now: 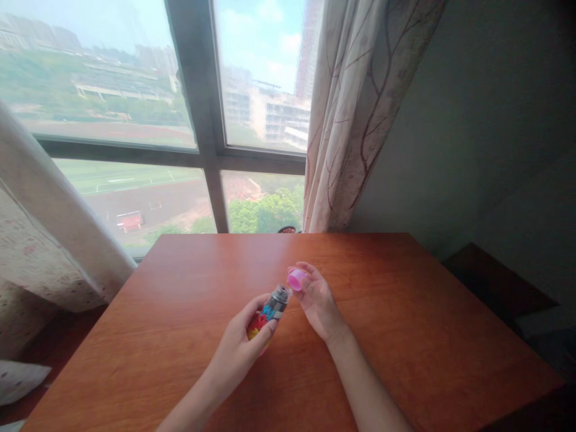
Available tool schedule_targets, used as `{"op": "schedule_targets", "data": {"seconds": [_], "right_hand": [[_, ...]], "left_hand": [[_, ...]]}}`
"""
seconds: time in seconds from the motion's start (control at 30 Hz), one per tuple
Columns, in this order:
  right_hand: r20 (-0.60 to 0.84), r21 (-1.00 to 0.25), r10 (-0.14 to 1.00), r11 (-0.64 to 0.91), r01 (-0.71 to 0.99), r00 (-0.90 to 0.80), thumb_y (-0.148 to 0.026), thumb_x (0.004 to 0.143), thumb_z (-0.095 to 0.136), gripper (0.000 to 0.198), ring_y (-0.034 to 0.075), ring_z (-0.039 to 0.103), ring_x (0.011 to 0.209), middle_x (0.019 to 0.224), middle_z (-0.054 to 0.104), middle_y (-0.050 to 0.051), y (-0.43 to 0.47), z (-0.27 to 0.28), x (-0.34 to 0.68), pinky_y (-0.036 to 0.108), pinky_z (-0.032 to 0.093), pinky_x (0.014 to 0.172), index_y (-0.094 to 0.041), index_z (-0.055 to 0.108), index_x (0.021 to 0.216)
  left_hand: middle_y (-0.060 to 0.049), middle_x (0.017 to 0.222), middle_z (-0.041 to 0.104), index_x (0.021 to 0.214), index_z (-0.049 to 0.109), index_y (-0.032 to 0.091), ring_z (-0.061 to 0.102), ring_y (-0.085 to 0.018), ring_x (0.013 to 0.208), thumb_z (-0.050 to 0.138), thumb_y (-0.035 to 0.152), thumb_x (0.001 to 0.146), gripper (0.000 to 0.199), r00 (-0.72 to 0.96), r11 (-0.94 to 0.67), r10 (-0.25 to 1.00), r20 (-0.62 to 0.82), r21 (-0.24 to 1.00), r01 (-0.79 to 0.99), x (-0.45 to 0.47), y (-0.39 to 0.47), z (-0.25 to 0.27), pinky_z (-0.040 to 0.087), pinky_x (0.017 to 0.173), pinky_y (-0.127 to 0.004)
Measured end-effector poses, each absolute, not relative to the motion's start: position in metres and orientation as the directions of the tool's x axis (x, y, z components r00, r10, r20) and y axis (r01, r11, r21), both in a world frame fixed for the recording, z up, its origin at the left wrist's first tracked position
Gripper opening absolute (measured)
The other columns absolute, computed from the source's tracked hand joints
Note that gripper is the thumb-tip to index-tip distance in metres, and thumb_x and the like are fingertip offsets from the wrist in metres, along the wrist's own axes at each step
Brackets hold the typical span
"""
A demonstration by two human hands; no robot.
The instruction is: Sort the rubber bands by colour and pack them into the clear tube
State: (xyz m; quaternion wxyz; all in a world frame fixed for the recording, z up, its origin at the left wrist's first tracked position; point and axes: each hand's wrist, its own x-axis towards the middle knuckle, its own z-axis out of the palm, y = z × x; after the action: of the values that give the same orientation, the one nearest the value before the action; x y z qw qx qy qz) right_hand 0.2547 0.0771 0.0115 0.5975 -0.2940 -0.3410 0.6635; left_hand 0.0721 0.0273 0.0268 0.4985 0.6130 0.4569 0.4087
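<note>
My left hand is wrapped round a clear bottle filled with small coloured pieces in layers of grey, blue, red and yellow. The bottle tilts with its uncapped mouth up and to the right. Between the fingers of my right hand is a pink cap, its hollow side turned toward the bottle. Cap and bottle mouth are close together but apart. What the small pieces are is too fine to make out, and my left palm and fingers hide part of the bottle.
Both hands are above a reddish-brown wooden table. Beyond its far edge stands a window with a dark frame. Patterned curtains hang at either side, and a dark wall is at the right.
</note>
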Motion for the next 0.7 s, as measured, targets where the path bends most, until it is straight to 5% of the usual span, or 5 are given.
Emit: {"op": "schedule_targets", "data": {"seconds": [0.27, 0.47, 0.7], "right_hand": [[0.105, -0.919, 0.983, 0.039, -0.391, -0.151, -0.048, 0.073, 0.078, 0.041, 0.019, 0.062, 0.092, 0.112, 0.066, 0.007, 0.0740, 0.0159, 0.2543, 0.032, 0.050, 0.084, -0.023, 0.067, 0.103], [0.142, -0.953, 0.966, 0.074, -0.293, -0.217, -0.039, 0.077, 0.076, 0.033, 0.019, 0.061, 0.095, 0.107, 0.068, 0.004, 0.0703, 0.0163, 0.2555, 0.030, 0.049, 0.085, -0.024, 0.069, 0.106], [0.152, -0.983, 0.967, 0.126, -0.135, -0.204, -0.047, 0.076, 0.074, 0.038, 0.019, 0.062, 0.093, 0.114, 0.064, 0.007, 0.0757, 0.0118, 0.2589, 0.029, 0.051, 0.080, -0.021, 0.064, 0.100]], "left_hand": [[-0.003, 0.100, 0.071, 0.121, 0.059, 0.020, 0.065, -0.020, 0.088, 0.060, 0.039, 0.089, 0.038, 0.241, -0.109, 0.969, 0.052, 0.967, 0.231, 0.0702, 0.0271, 0.0241, 0.050, 0.078, -0.025], [-0.003, 0.100, 0.072, 0.121, 0.061, 0.018, 0.066, -0.020, 0.089, 0.061, 0.040, 0.088, 0.040, 0.237, -0.109, 0.970, 0.051, 0.965, 0.237, 0.0701, 0.0280, 0.0262, 0.050, 0.079, -0.025], [-0.006, 0.102, 0.074, 0.118, 0.064, 0.017, 0.069, -0.022, 0.091, 0.061, 0.038, 0.088, 0.037, 0.233, -0.167, 0.968, 0.096, 0.937, 0.306, 0.0711, 0.0270, 0.0243, 0.053, 0.082, -0.029]]}}
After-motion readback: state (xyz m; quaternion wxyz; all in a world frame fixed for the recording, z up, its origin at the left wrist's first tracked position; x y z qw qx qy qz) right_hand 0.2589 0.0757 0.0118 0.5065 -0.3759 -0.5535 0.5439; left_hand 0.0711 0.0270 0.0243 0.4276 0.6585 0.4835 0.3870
